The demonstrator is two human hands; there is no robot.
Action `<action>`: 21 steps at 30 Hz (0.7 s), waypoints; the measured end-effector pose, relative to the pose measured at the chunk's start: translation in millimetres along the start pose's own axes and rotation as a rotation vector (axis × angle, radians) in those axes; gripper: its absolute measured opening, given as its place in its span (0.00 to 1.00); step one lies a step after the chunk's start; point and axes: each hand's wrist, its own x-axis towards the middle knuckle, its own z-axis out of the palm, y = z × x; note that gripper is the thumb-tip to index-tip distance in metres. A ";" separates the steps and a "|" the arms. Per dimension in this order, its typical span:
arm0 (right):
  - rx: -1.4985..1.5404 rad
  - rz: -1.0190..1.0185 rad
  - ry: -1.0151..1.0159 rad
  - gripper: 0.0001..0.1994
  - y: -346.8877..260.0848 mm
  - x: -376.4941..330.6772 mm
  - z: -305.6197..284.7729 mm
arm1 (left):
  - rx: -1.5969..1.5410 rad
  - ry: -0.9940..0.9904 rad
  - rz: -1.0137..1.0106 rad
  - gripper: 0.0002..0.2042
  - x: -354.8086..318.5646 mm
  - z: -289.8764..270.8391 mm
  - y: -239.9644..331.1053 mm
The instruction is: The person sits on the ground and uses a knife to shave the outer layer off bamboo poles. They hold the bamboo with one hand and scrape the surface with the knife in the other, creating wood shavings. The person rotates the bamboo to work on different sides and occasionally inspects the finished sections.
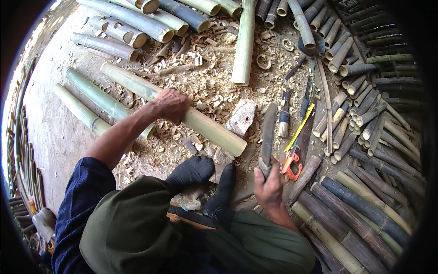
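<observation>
My left hand [172, 106] is wrapped round the middle of a pale green bamboo pole [212, 130], which slants from the upper left down toward my feet. Near the pole's lower end lies a pale wooden block [242, 118]. In my right hand [270, 185] I grip a broad-bladed machete [269, 130] by its handle, blade pointing away from me. The blade stands apart from the pole, to the right of its end. Part of the handle is hidden by my fingers.
Wood shavings [200, 86] cover the ground. Right of the machete lie a yellow measuring tape [300, 128], an orange-handled saw [292, 163] and a wood-handled tool [284, 114]. Stacked bamboo [356, 219] fills the right side; more poles [127, 20] lie at the back. My dark-socked feet [194, 171] are close.
</observation>
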 end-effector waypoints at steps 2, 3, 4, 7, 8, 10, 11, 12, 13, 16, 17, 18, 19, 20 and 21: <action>-0.201 0.276 -0.329 0.19 28.6 -14.0 22.4 | 0.007 -0.017 -0.002 0.19 4.6 -3.6 3.8; -0.410 0.395 -0.523 0.18 39.1 -15.7 27.3 | 0.008 -0.022 0.001 0.19 7.7 -6.1 6.8; -0.334 0.373 -0.532 0.18 36.7 -3.8 31.9 | 0.000 0.001 -0.027 0.19 0.0 -0.2 -1.8; -0.150 0.342 -0.453 0.17 -4.5 18.0 0.3 | -0.022 0.049 -0.023 0.18 -0.3 7.8 1.6; -0.088 0.300 -0.375 0.17 -20.4 24.4 -7.5 | -0.026 0.048 -0.027 0.17 -0.4 4.4 4.7; 0.012 0.115 -0.192 0.17 -39.4 34.0 -12.6 | -0.025 0.051 -0.051 0.15 -7.1 6.6 2.2; 0.054 0.074 -0.170 0.17 -30.3 28.0 -8.6 | -0.007 0.095 -0.046 0.15 -10.5 10.8 2.5; 0.088 0.033 -0.143 0.17 -13.6 17.0 -2.5 | 0.014 0.146 -0.034 0.14 -12.2 11.8 3.0; 0.121 -0.001 -0.113 0.16 2.0 6.3 5.4 | 0.035 0.194 -0.016 0.14 -11.4 13.0 5.2; -0.399 0.444 -0.620 0.17 36.1 4.7 15.6 | 0.032 0.199 -0.010 0.15 -7.1 1.0 14.4; -0.460 0.443 -0.674 0.18 42.2 6.9 14.9 | 0.028 0.221 -0.018 0.15 -6.7 7.3 6.1; -0.389 0.415 -0.626 0.18 46.5 9.0 14.5 | 0.025 0.243 -0.024 0.16 -3.2 17.4 -4.1; -0.328 0.418 -0.597 0.18 13.2 19.8 0.5 | -0.004 0.249 -0.008 0.16 -5.1 34.7 -3.7; -0.273 0.440 -0.549 0.18 -8.3 23.9 -14.4 | -0.022 0.220 -0.010 0.17 -2.7 19.4 10.2; -0.166 0.327 -0.463 0.17 -16.9 31.8 -13.4 | 0.016 0.271 -0.025 0.17 -15.6 21.5 6.7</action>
